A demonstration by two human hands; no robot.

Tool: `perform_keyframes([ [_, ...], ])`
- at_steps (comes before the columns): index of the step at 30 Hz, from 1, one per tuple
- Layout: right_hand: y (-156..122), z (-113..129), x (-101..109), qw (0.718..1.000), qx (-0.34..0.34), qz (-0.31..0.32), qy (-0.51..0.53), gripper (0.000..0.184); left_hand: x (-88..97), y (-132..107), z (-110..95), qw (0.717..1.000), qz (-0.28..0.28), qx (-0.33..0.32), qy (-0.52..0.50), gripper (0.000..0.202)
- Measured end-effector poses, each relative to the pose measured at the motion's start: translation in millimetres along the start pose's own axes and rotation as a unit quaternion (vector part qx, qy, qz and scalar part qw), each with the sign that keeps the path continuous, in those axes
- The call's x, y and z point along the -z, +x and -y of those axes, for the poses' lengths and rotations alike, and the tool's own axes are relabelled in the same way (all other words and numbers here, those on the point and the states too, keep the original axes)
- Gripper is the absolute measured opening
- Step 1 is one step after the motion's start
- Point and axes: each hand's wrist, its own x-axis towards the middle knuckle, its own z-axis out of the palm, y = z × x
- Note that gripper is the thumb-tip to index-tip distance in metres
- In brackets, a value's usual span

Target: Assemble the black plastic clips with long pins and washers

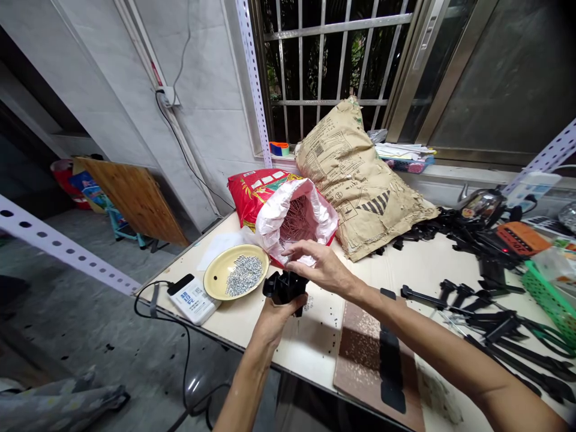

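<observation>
My left hand [279, 321] is wrapped around a black plastic part [284, 288], holding it above the front of the table. Just over that part, my right hand [317, 264] hovers with thumb and forefinger brought close together in a pinch. Whatever lies between those fingertips is too small to make out. Right behind them gapes a red bag [245, 189] with a white lining, full of thin reddish metal pins [299, 217]. To the left, a yellow dish [211, 276] carries many small silvery metal pieces [244, 275].
A white power bank [193, 300] with a cable lies at the table's left edge. Behind stands a large brown sack [360, 174]. Black plastic parts [495, 324], a green basket [549, 300] and a kettle [483, 204] occupy the right. A brown board [360, 360] bears black pads [392, 366].
</observation>
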Motion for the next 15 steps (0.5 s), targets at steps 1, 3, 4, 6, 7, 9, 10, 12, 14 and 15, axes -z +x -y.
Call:
perform_keyframes([
  [1,3,-5,4,1.0,0.005,-0.007,-0.005,0.021,0.1,-2,-2,1.0,-0.008,-0.002,-0.002,0.057],
  [3,12,-23,11,0.998,-0.018,-0.048,-0.03,0.019,1.1,-9,-7,1.0,-0.025,-0.006,-0.01,0.056],
  [4,17,-35,14,0.995,-0.047,-0.066,-0.059,0.019,2.2,-12,-10,0.999,-0.036,-0.007,-0.013,0.055],
  [6,27,-63,15,0.978,-0.13,-0.052,-0.155,0.019,5.5,-16,-14,0.998,-0.055,-0.009,-0.002,0.051],
  [7,32,-78,11,0.963,-0.173,-0.023,-0.206,0.018,7.5,-16,-15,0.998,-0.062,-0.01,0.009,0.049],
  [9,40,-104,-1,0.93,-0.242,0.039,-0.275,0.018,11.4,-11,-14,0.997,-0.069,-0.014,0.032,0.045],
  [10,43,-115,-10,0.917,-0.264,0.056,-0.294,0.019,12.9,-8,-12,0.997,-0.066,-0.013,0.04,0.044],
  [12,49,-131,-27,0.901,-0.292,0.066,-0.313,0.019,14.9,-1,-6,0.997,-0.06,0.002,0.05,0.041],
  [14,55,-139,-39,0.89,-0.31,0.076,-0.326,0.016,16.1,3,-2,0.997,-0.051,0.021,0.047,0.039],
  [15,58,-141,-42,0.889,-0.31,0.083,-0.327,0.015,16.7,3,-2,0.998,-0.052,0.026,0.036,0.04],
])
